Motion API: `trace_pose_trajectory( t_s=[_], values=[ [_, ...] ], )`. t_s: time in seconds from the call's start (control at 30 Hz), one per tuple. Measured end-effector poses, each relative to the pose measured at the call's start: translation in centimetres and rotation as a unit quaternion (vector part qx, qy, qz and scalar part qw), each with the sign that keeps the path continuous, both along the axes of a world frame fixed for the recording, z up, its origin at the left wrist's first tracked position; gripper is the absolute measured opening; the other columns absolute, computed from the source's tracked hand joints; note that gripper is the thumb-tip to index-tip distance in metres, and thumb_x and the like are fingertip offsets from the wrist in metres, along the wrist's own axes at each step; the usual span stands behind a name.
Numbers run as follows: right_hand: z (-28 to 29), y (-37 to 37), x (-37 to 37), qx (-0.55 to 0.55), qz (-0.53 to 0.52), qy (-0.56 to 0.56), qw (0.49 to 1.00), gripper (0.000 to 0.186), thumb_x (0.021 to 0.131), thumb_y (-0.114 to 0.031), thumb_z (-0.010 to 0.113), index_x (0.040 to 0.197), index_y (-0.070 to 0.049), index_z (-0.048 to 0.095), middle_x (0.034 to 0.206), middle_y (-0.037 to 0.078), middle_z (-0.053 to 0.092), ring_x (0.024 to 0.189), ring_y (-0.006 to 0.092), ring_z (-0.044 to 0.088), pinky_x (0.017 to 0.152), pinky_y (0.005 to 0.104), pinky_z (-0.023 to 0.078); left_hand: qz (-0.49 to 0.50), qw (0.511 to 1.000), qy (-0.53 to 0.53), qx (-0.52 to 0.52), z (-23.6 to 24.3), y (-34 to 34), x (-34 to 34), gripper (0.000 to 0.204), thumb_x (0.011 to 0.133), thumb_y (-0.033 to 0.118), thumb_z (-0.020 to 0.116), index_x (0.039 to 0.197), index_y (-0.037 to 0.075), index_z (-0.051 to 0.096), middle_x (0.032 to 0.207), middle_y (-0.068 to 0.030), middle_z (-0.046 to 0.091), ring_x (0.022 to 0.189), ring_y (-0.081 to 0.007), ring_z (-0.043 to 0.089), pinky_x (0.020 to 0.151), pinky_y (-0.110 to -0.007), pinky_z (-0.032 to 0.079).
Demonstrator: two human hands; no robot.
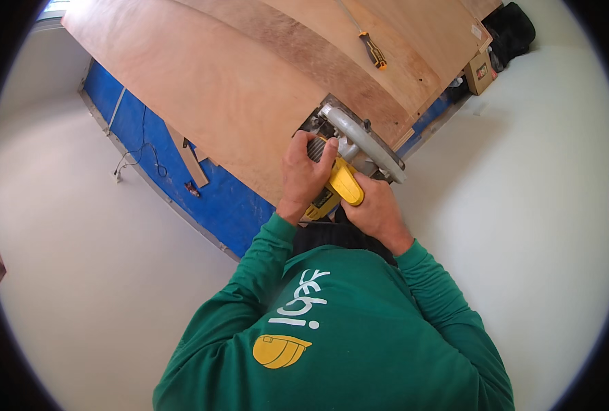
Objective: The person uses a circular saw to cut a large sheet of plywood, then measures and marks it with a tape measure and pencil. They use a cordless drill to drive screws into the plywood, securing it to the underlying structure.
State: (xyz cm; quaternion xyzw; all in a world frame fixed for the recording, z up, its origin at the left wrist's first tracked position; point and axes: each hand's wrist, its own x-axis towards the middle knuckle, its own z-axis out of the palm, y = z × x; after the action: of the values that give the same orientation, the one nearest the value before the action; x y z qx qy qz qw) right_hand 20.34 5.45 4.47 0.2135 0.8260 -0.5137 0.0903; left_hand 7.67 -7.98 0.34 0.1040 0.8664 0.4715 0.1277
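Two hands on the circular saw (345, 181), which sits at the near right part of the plywood sheet (201, 89): your right hand (377, 211) is closed around its yellow rear handle, while your left hand (303, 175) curls against the ribbed black motor housing, firmness of hold not discernible. A screwdriver (372, 51) lies farther off on the plywood; blue floor covering (222, 209) shows to the left.
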Motion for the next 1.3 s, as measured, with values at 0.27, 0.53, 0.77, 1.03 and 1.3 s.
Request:
trace_pose_trajectory(
  t_s=[0.27, 0.53, 0.77, 1.03, 1.3],
  values=[
    [-0.3, -0.2, 0.0, -0.005, -0.007, 0.005, 1.000, 0.027, 0.088, -0.019, 0.081, 0.105, -0.002, 0.069, 0.092, 0.027, 0.076, 0.094, 0.0520, 0.073, 0.078, 0.0591, 0.059, -0.001, 1.000, 0.005, 0.001, -0.4, -0.1, -0.1, 0.040, 0.098, 0.036, 0.087, 0.100, 0.002, 0.067, 0.078, -0.0174, 0.070, 0.071, -0.0334, 0.072, 0.067, -0.046, 0.056],
    [-0.6, -0.2, 0.1, -0.009, -0.009, 0.007, 1.000, 0.026, 0.089, -0.018, 0.081, 0.105, -0.001, 0.069, 0.095, 0.028, 0.076, 0.096, 0.0527, 0.073, 0.079, 0.0595, 0.059, -0.001, 1.000, 0.019, -0.007, -0.5, -0.2, 0.1, 0.039, 0.100, 0.035, 0.086, 0.103, 0.000, 0.069, 0.079, -0.0137, 0.069, 0.071, -0.0253, 0.067, 0.068, -0.042, 0.055],
    [-1.0, -0.2, 0.2, -0.009, -0.008, 0.011, 1.000, 0.026, 0.089, -0.017, 0.081, 0.108, -0.001, 0.071, 0.097, 0.029, 0.076, 0.097, 0.0527, 0.073, 0.079, 0.0592, 0.060, 0.008, 0.999, 0.047, 0.008, -0.8, 0.0, 0.2, 0.040, 0.100, 0.036, 0.085, 0.104, -0.001, 0.070, 0.079, -0.0155, 0.070, 0.071, -0.0270, 0.068, 0.068, -0.043, 0.055],
    [-0.8, -0.1, 0.1, -0.018, -0.007, 0.013, 1.000, 0.028, 0.089, -0.016, 0.081, 0.112, -0.002, 0.072, 0.098, 0.030, 0.076, 0.098, 0.0529, 0.073, 0.081, 0.0589, 0.060, 0.005, 0.999, 0.033, -0.003, -1.1, -0.1, 0.0, 0.042, 0.097, 0.038, 0.086, 0.103, 0.001, 0.069, 0.085, -0.0179, 0.071, 0.076, -0.0331, 0.072, 0.070, -0.046, 0.057],
    [-1.3, -0.1, 0.2, -0.002, -0.003, 0.022, 1.000, 0.027, 0.090, -0.016, 0.080, 0.111, -0.001, 0.072, 0.095, 0.030, 0.076, 0.096, 0.0531, 0.073, 0.080, 0.0587, 0.060, 0.003, 0.999, 0.034, 0.000, -0.8, -0.1, 0.1, 0.043, 0.097, 0.040, 0.086, 0.102, 0.002, 0.068, 0.085, -0.0186, 0.071, 0.076, -0.0357, 0.073, 0.069, -0.048, 0.057]
  ],
)
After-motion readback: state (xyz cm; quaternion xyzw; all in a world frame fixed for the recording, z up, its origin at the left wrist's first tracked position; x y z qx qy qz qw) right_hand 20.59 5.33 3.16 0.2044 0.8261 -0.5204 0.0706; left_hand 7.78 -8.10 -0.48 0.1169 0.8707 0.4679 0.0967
